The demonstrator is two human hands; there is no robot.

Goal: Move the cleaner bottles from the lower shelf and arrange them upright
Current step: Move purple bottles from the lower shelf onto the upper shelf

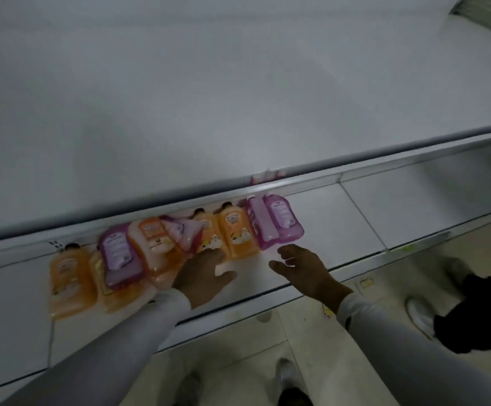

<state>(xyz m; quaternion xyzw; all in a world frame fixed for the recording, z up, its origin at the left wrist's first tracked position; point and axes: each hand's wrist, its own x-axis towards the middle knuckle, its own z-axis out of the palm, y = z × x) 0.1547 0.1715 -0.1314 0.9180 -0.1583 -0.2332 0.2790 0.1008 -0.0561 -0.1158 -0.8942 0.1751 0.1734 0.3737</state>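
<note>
Seen from the head camera, a row of orange bottles and pink bottles lies flat on the white lower shelf, packed side by side and partly overlapping beneath the lip of the upper shelf. The left hand reaches into the middle of the row, its fingers spread and touching an orange bottle, gripping nothing. The right hand hovers just in front of the pink bottles, fingers loose and apart, holding nothing. Both arms wear pale sleeves; shoes show on the floor below.
</note>
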